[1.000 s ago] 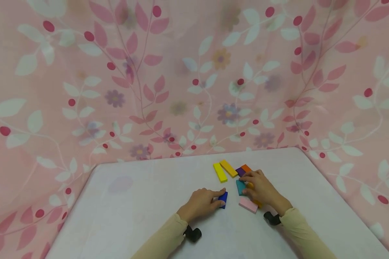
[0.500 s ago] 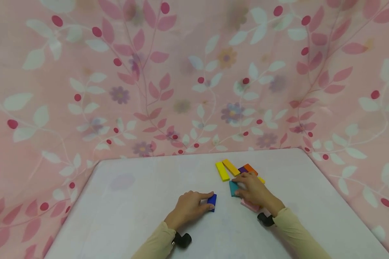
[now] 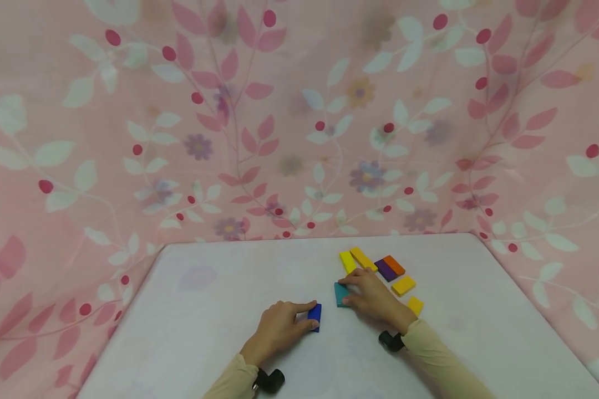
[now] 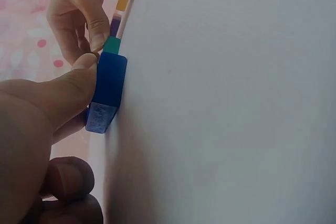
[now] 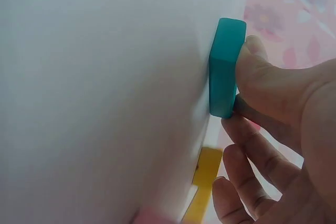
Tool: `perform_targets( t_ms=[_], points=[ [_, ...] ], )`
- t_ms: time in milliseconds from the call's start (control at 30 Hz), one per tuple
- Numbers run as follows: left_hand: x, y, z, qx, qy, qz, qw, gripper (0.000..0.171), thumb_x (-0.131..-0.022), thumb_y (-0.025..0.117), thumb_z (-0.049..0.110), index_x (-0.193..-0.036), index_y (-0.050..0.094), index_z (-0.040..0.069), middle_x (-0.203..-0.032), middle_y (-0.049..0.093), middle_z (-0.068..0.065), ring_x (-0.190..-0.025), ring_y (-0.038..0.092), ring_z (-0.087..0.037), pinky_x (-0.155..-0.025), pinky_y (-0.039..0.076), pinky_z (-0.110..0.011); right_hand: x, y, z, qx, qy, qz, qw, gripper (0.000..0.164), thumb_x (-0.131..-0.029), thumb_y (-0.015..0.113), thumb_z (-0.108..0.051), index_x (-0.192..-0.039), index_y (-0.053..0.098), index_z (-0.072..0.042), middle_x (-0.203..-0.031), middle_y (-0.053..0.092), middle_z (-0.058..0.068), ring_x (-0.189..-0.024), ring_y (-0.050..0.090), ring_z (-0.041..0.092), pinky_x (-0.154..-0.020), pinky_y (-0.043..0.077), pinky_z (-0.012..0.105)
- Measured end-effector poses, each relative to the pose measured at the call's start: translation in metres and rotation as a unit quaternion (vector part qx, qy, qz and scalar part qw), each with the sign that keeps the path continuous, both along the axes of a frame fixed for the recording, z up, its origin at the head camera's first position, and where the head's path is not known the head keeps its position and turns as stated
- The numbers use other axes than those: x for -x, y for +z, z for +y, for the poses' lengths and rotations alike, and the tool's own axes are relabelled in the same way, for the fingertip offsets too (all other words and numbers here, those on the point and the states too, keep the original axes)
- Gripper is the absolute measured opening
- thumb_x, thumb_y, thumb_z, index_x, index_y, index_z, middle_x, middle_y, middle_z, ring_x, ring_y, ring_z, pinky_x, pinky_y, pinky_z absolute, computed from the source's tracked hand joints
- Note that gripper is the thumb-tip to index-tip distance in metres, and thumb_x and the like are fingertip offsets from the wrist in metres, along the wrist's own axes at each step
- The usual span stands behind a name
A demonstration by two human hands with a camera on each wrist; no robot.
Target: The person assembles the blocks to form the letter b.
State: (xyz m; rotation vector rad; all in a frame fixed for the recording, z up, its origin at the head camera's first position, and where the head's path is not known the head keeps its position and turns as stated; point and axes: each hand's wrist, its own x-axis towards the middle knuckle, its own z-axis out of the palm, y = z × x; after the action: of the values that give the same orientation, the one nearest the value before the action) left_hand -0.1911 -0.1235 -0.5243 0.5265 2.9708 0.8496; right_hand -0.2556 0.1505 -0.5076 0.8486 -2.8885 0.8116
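A dark blue block (image 3: 315,317) lies near the middle of the table, its short ends pinched between the thumb and index finger of my left hand (image 3: 278,326). In the left wrist view the thumb lies along the blue block (image 4: 110,77), its other fingers curled in below. To the right and slightly farther off, my right hand (image 3: 371,293) pinches a teal block (image 3: 340,296) in the same manner. A gap of table separates the two blocks. The right wrist view shows the teal block (image 5: 223,77) low against the tabletop, the thumb on its upper face.
Beyond the right hand lie a bright yellow block (image 3: 347,260), an amber block (image 3: 363,259), a purple block (image 3: 386,270) and an orange block (image 3: 395,264). Two shorter yellow-orange pieces (image 3: 403,286) sit to its right. A pink block (image 5: 149,217) shows only in the right wrist view.
Both hands have slid left across the table, the left with the blue block, the right with the teal one. The head view has turned left, and the right arm now covers the pink block.
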Motion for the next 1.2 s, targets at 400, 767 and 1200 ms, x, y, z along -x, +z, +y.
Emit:
perform_targets(
  t_ms=[400,767,1200],
  points=[
    [-0.008,-0.001,-0.004,0.000,0.004,-0.008,1.0000,0.049,-0.093,0.078,0.050,-0.138,0.073,0.031,-0.054,0.037,0.013,-0.053,0.033,-0.005,-0.052,0.027,-0.027,0.006,-0.010,-0.034,0.041,0.020,-0.041,0.998,0.039,-0.089,0.087,-0.019,-0.125,0.078,-0.010,-0.113,0.070,0.001,-0.113,0.059,0.025,-0.104,0.049,0.052],
    [-0.011,0.000,-0.008,-0.016,0.011,-0.003,0.9998,0.049,-0.094,0.078,0.046,-0.139,0.072,0.029,-0.056,0.042,0.014,-0.053,0.037,-0.003,-0.052,0.030,-0.026,0.010,-0.014,-0.044,0.061,0.016,-0.062,0.996,0.038,-0.089,0.087,-0.022,-0.126,0.077,-0.018,-0.114,0.071,-0.003,-0.109,0.063,0.019,-0.100,0.054,0.047],
    [-0.011,-0.001,-0.014,-0.030,0.002,0.008,0.9995,0.049,-0.094,0.079,0.045,-0.139,0.072,0.028,-0.056,0.043,0.016,-0.050,0.036,0.000,-0.049,0.029,-0.023,0.010,-0.008,-0.068,0.068,0.032,-0.049,0.996,0.040,-0.090,0.087,-0.022,-0.127,0.076,-0.012,-0.115,0.071,0.003,-0.103,0.065,0.019,-0.095,0.056,0.042]
  ],
)
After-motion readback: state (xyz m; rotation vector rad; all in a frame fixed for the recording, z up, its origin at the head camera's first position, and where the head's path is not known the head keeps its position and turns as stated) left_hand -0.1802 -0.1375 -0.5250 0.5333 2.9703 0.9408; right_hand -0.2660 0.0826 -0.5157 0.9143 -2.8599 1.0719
